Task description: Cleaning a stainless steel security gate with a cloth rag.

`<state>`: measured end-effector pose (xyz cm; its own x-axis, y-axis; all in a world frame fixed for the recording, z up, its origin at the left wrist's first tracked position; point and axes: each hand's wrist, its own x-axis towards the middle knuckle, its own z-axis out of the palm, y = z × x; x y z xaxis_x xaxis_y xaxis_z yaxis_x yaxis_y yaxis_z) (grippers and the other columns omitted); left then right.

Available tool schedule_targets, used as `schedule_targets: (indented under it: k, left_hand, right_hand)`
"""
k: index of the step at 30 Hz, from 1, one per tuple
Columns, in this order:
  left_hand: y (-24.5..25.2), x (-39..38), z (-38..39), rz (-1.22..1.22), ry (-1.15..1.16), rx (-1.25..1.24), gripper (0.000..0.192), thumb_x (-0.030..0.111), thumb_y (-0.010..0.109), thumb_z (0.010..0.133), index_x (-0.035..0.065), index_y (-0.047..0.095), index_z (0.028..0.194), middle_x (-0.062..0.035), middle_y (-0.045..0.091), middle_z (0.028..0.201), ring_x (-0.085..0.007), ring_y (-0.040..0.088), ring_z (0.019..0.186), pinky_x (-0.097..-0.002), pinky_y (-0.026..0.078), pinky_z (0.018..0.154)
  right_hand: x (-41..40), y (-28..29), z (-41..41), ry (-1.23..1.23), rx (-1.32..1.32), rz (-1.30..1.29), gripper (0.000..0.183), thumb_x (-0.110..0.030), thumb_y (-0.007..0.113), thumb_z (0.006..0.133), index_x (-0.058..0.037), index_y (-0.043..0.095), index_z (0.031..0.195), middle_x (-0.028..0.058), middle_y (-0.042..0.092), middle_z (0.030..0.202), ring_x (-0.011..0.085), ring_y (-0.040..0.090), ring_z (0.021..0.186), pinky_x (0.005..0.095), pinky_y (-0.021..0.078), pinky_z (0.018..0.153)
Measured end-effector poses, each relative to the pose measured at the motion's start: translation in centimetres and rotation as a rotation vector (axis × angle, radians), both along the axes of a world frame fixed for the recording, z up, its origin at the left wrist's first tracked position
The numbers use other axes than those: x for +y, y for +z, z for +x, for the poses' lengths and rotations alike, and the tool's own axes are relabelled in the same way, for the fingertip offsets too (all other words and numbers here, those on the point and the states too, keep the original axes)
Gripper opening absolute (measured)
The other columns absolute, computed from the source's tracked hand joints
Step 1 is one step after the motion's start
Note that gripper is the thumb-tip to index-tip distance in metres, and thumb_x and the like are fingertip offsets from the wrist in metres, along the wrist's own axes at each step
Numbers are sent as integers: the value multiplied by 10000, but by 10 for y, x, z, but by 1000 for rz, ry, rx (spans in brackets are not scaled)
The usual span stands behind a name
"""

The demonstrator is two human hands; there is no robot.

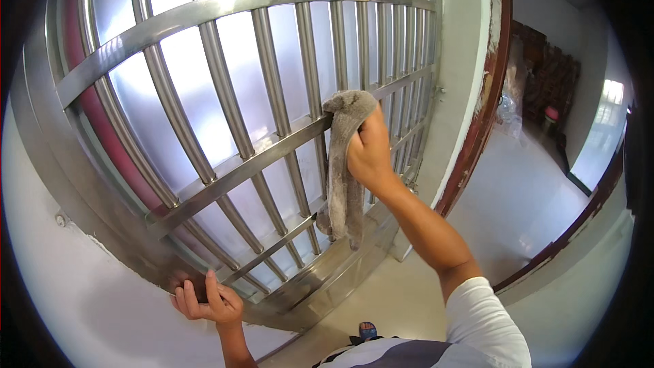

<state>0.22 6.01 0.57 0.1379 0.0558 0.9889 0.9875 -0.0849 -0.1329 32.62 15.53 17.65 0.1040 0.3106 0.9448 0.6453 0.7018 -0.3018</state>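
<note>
A grey cloth (pixel 340 174) hangs from my right hand (pixel 372 151), which grips its bunched upper part against a horizontal rail of a stainless steel barred grille (pixel 245 163). The lower end of the cloth dangles in front of the bars. At the lower left, my left hand (pixel 210 299) is beside the grille's steel frame (pixel 179 271), palm turned upward with fingers partly curled and nothing seen in it. Whether its fingertips touch the frame cannot be told. Behind the bars is a bright, frosted-looking pane (pixel 176 87).
White wall (pixel 92 286) borders the grille on the left. A doorway with a worn red-brown frame (pixel 472 148) stands at the right, with a room beyond holding plastic-wrapped things and a pink-topped object (pixel 551 113). My sandalled foot (pixel 367 329) is on the pale floor (pixel 357 301).
</note>
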Motion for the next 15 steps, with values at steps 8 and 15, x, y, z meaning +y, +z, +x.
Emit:
schedule_targets:
  k: [8, 15]
  left_hand:
    - [0, -2, -3, 1, 11, 25, 266, 104, 517, 878, 75, 687, 1080, -165, 397, 1340, -365, 315, 1293, -579, 239, 1072]
    - [-1, -1, -1, -11, 11, 23, 273, 115, 503, 885, 63, 685, 1082, -170, 385, 1352, -370, 303, 1304, -584, 239, 1072]
  right_hand:
    - [-44, -48, -17, 763, 706, -482, 144, -119, 526, 964, -39, 600, 1059, 35, 649, 932, 114, 605, 835, 254, 494, 751]
    - [-35, -48, 2, 691, 678, -278, 257, -153, 496, 992, -18, 555, 1202, 69, 638, 1073, 155, 626, 912, 278, 515, 808]
